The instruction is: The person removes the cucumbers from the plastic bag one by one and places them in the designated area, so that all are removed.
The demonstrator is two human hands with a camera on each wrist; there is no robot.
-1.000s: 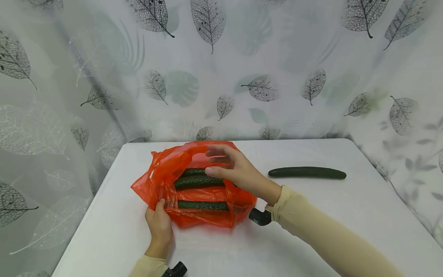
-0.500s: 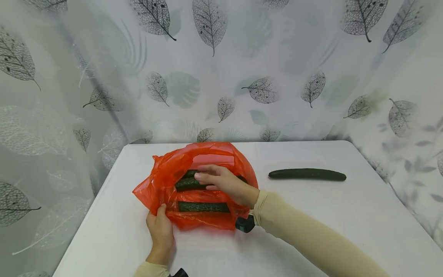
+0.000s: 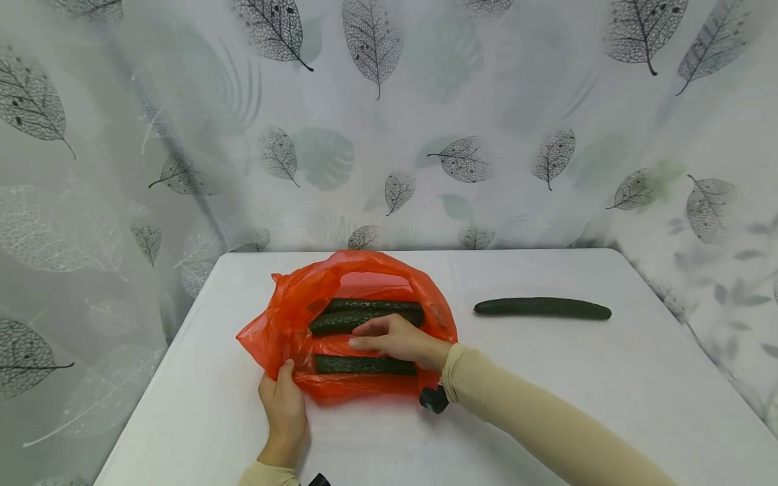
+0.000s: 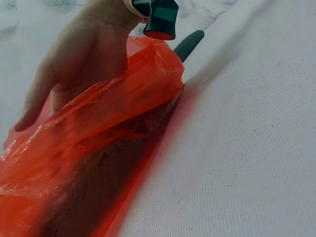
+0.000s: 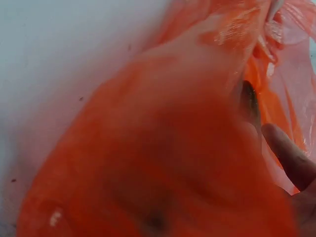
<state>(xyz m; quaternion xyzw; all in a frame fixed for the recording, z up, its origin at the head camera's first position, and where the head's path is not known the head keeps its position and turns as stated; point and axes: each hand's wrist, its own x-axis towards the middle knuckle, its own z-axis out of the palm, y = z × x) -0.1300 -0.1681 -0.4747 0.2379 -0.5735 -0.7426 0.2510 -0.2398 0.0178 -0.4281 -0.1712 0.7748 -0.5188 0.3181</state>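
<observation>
A thin red plastic bag (image 3: 377, 260) lies with its mouth facing me, and several dark green cucumbers (image 3: 365, 365) rest inside it. My left hand (image 3: 283, 412) holds the bag's lower left edge, its thumb on top and its fingers mostly hidden by the plastic. Over the bag's mouth hovers my right hand (image 3: 401, 341), between the rear cucumbers and the front one, with nothing seen in its grasp. The left wrist view shows this right hand (image 4: 94, 54) partly behind red film. In the right wrist view, blurred film covers much, and a thumb (image 5: 289, 155) shows near a cucumber (image 5: 250, 101).
One loose cucumber (image 3: 543, 308) lies on the white table (image 3: 516, 378), right of the bag. A leaf-patterned curtain (image 3: 389, 121) hangs behind the table and along both sides.
My right hand has come down and toward me, from above the rear cucumbers to near the front one. The left hand keeps its hold on the bag's edge.
</observation>
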